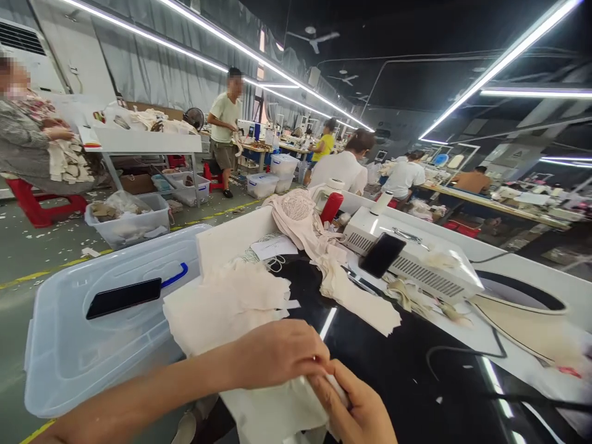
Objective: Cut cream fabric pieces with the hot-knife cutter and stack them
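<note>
My left hand (289,351) reaches in from the lower left, its fingers bent and pinched together at the fingertips of my right hand. My right hand (358,404) is closed around something small and pale, mostly hidden by the fingers. Cream fabric (277,410) hangs at the table edge just under both hands; whether they grip it is unclear. Beyond my left hand lies a loose pile of cream fabric pieces (231,296). A stack of cut cream strips (361,299) rests on the black tabletop (416,370), with a beige bra (296,216) behind it.
On the left, a black phone (124,298) lies on a clear plastic box lid (60,345). Another phone (383,255) leans on a white machine (416,259). A sun visor (513,308) and a dark cable (462,351) are at right. Several people work behind.
</note>
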Tool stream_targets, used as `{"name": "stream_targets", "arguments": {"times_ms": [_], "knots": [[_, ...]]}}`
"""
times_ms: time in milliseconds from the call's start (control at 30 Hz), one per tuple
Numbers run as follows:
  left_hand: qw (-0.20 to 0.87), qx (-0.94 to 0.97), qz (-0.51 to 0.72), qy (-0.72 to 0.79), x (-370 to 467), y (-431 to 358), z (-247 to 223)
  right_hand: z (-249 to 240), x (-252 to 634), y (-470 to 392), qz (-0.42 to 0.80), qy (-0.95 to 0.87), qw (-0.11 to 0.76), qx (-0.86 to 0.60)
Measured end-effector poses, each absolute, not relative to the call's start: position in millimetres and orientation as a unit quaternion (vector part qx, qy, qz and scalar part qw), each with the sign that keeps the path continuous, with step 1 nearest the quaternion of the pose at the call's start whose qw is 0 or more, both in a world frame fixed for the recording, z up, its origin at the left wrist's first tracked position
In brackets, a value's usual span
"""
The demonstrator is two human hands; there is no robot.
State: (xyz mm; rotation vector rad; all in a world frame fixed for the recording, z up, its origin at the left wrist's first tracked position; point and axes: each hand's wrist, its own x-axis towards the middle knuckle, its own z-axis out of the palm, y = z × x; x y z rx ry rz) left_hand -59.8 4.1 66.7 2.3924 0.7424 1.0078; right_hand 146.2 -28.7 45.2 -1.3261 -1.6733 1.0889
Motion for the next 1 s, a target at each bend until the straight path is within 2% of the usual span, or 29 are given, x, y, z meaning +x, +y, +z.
{"name": "stream_targets", "arguments": {"times_ms": [167, 333, 467, 633, 733, 867, 1000], "knots": [[0.508, 0.665, 0.419, 0.353, -57, 9, 48, 68, 154, -41, 0.480, -0.514, 0.438, -0.560], [0.651, 0.588, 0.365, 0.311, -43, 7, 39, 68, 152, -49, 0.501, -0.483, 0.461, -0.551], [0.664, 0.562, 0.360, 0.337, -32, 4, 49, 47, 161, -51, 0.512, -0.513, 0.446, -0.524], [0.666, 0.561, 0.328, 0.366, -31, 4, 66, 26, 194, -47, 0.431, -0.459, 0.518, -0.579], [0.675, 0.569, 0.295, 0.366, -31, 3, 71, 24, 206, -44, 0.407, -0.473, 0.534, -0.571], [0.681, 0.581, 0.268, 0.356, -26, 2, 71, 28, 194, -44, 0.534, -0.522, 0.485, -0.455], [0.670, 0.597, 0.265, 0.354, -22, 8, 74, 26, 170, -48, 0.636, -0.520, 0.397, -0.409]]}}
